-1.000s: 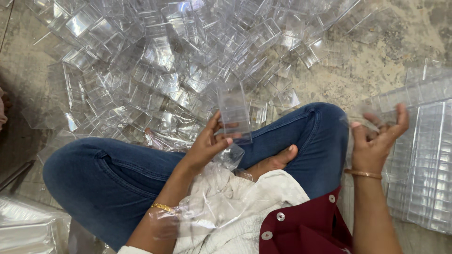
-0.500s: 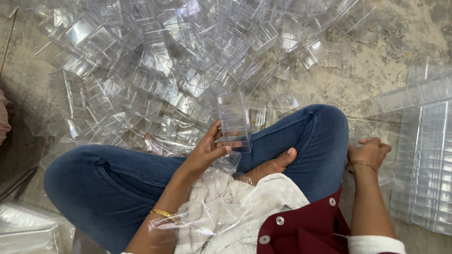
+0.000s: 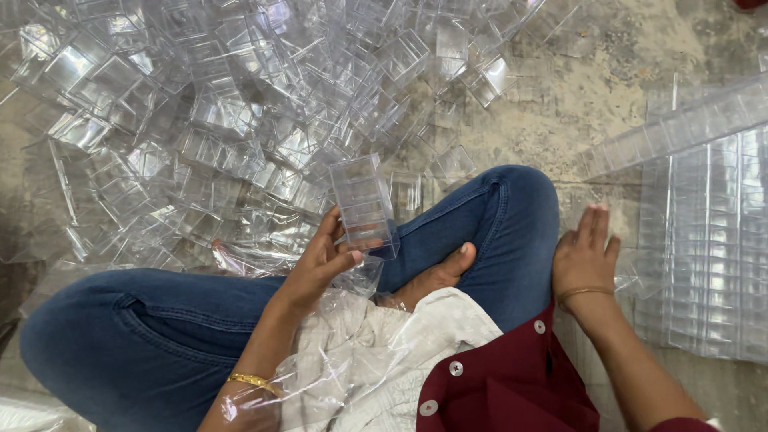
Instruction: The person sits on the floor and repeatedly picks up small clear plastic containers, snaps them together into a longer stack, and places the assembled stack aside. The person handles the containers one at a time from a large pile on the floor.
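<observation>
My left hand (image 3: 324,260) grips a short stack of clear plastic boxes (image 3: 364,204), held upright above my crossed legs in blue jeans (image 3: 120,336). My right hand (image 3: 586,258) rests flat, fingers together, on the floor beside my right knee, touching thin clear plastic film next to the rows of stacked clear boxes (image 3: 708,240). It holds nothing. A gold bangle sits on each wrist. My bare foot (image 3: 436,276) shows between my knees.
A big loose heap of clear plastic boxes (image 3: 224,120) covers the floor ahead and to the left. Crumpled clear wrap (image 3: 352,360) lies in my lap over white cloth. Bare mottled concrete floor (image 3: 560,112) shows at upper right.
My right hand has come down from a raised position holding a small piece, and now lies flat by my knee. My left hand has kept hold of the stack of boxes.
</observation>
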A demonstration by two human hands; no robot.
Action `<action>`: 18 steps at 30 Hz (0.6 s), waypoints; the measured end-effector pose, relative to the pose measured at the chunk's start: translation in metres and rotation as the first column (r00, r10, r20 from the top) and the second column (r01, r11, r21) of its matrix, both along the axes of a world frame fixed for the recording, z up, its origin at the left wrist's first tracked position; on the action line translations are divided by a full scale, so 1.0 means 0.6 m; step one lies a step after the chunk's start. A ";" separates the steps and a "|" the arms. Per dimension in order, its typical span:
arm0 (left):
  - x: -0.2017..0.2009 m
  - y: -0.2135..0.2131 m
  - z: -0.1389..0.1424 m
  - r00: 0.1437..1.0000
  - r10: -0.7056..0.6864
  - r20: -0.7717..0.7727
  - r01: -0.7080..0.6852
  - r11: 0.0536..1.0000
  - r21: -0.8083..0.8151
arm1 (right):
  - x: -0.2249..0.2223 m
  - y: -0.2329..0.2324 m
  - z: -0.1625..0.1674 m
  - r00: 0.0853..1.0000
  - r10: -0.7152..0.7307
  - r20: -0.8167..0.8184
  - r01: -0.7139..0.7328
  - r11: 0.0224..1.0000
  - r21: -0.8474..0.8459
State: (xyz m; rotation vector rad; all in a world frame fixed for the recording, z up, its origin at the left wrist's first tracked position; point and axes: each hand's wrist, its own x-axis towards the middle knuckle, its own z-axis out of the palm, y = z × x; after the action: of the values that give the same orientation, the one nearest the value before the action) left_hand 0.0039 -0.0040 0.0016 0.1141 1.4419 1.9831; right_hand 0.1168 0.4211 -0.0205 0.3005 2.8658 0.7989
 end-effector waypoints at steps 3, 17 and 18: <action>-0.002 0.001 0.003 1.000 0.002 0.017 -0.001 0.998 -0.061 | -0.013 -0.023 0.037 0.918 -0.067 0.391 -0.009 0.982 0.191; 0.003 0.002 -0.010 0.999 -0.020 -0.029 0.020 1.000 0.001 | -0.199 0.048 0.013 0.997 -0.081 0.010 0.081 0.991 -0.102; 0.003 0.002 -0.011 0.998 -0.035 -0.043 0.036 0.999 0.038 | -0.225 0.039 0.022 0.996 -0.093 -0.019 0.085 0.968 -0.238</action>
State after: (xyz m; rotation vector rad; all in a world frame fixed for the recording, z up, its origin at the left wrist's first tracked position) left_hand 0.0058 -0.0029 -0.0047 0.1988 1.4189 1.9910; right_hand -0.0182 0.4446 -0.0076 0.4092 2.9118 0.4337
